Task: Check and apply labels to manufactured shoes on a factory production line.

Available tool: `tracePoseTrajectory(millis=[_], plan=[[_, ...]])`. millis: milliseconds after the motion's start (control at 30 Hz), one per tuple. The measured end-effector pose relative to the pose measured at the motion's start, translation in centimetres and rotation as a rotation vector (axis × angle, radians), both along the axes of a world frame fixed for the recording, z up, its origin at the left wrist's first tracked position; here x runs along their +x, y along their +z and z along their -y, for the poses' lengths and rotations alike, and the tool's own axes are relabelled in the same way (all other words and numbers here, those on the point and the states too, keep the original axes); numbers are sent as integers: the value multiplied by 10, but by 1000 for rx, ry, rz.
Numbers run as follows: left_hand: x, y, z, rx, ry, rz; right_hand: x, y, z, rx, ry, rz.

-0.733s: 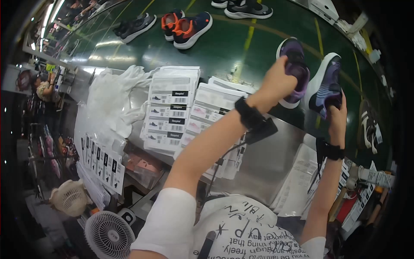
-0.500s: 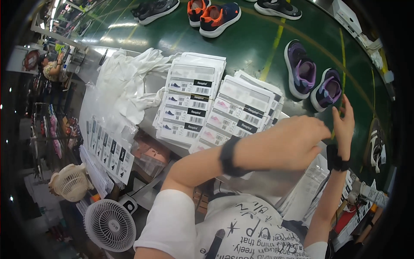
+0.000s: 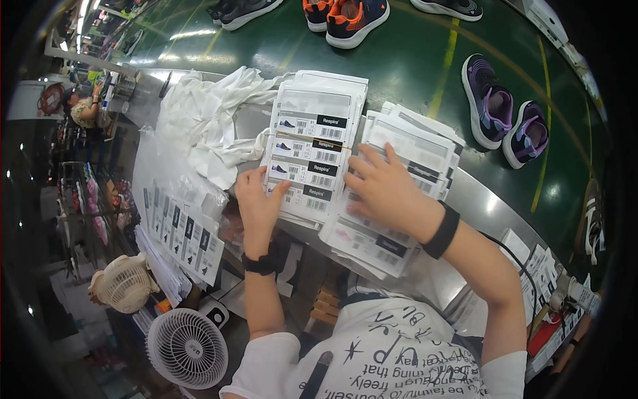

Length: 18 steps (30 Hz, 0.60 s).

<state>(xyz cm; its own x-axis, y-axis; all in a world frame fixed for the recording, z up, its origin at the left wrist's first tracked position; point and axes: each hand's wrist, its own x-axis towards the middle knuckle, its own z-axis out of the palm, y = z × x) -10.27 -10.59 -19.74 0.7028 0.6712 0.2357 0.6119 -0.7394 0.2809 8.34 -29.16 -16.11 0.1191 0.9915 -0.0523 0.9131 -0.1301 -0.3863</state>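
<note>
Two stacks of white shoe-box labels lie on the metal table. My left hand rests on the lower left edge of the left label stack, its fingers bent onto the top label. My right hand lies flat with spread fingers on the right label stack. Neither hand lifts anything. Both wrists wear black bands. A pair of purple shoes stands on the green conveyor belt beyond the right stack.
Crumpled white wrapping paper lies left of the stacks. Label sheets hang at the table's left edge. Orange-and-navy shoes and dark shoes sit farther on the belt. Two fans stand below. Another person is at far left.
Both arms have come back from the purple shoes on the belt. The hands now rest on the label stacks, and the shoes stand alone on the belt.
</note>
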Motion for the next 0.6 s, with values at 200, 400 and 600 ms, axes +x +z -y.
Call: tracePoseTrajectory(millis=[200,400,600], plan=[[-1,6,5,-144,99,142,-2,1,30,22,-22,41],[0,-8,22,52,224,123,12,6,-32,1,-19,-24],[-4,-12,21,-52,252,294,-3,-3,-79,-167,34,24]])
